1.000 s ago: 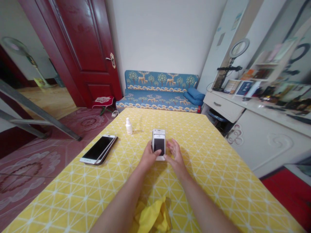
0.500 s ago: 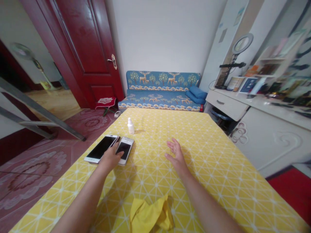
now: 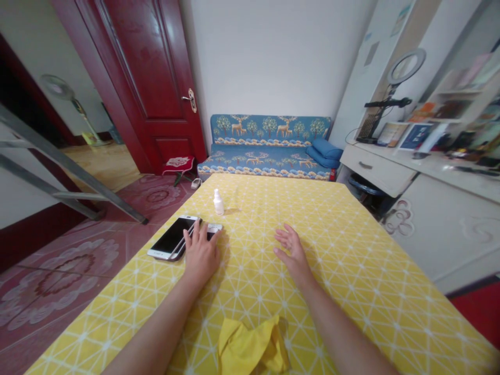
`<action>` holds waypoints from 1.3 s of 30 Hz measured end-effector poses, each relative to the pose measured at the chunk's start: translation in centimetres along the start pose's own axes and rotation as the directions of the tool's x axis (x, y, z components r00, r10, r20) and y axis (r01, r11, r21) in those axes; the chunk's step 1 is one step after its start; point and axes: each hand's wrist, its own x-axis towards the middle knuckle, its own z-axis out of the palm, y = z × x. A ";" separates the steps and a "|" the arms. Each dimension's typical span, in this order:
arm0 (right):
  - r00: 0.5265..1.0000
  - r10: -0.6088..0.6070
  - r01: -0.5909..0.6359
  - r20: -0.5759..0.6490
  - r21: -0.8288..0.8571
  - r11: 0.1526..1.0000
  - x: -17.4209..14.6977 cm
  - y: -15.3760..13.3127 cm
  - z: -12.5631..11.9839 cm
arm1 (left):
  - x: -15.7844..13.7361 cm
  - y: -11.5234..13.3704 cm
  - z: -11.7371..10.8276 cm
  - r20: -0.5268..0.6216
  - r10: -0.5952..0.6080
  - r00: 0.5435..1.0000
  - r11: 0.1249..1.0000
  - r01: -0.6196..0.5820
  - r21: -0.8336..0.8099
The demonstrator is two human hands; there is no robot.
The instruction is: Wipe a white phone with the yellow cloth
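Observation:
My left hand lies over a smaller white smartphone on the left of the table, fingers at its left side and thumb at its right. Most of that phone is hidden beneath the hand; its white top end shows. Close beside it, to the left, a larger white smartphone with a black screen lies face up. My right hand is open with nothing in it, fingers partly curled, over the middle of the table. Nearer to me lies a crumpled yellow cloth. A white spray bottle stands upright beyond the phones.
The table has a yellow patterned tablecloth. Past its far edge is a blue sofa. A white cabinet with clutter on top stands at the right. A red door and a metal ladder-like frame are at the left.
My left hand has shifted right, from the gap between the two phones to over the smaller one, now covering most of it. My right hand has barely moved. The view has turned slightly left.

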 end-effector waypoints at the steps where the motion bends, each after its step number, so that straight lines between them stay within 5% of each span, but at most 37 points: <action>1: 1.000 0.000 0.000 0.003 0.001 1.000 0.0 0.0 0.0 | 0.0 -0.1 0.2 0.005 -0.007 1.000 1.000 0.007 0.003; 16: 1.000 0.022 -0.022 -0.001 0.005 1.000 0.0 0.1 -0.1 | 0.9 -1.4 0.0 0.136 -0.073 0.988 0.997 0.072 0.016; 20: 1.000 0.024 -0.024 -0.002 -0.001 1.000 0.0 0.2 -0.1 | 0.5 -1.9 -0.7 0.101 -0.214 0.972 0.977 0.213 0.023; 24: 0.999 0.036 -0.036 0.007 -0.010 0.999 0.0 0.2 -0.1 | 0.2 -3.6 -1.7 0.054 -0.439 0.897 0.898 0.438 0.037; 29: 0.998 0.055 -0.055 0.006 -0.003 0.998 0.0 0.1 -0.1 | 0.0 -6.0 -2.2 0.170 -0.594 0.787 0.803 0.593 0.061; 39: 0.997 0.080 -0.080 0.013 0.007 0.997 -0.1 -0.3 0.0 | -0.3 -6.1 -1.5 0.161 -0.547 0.821 0.837 0.542 0.080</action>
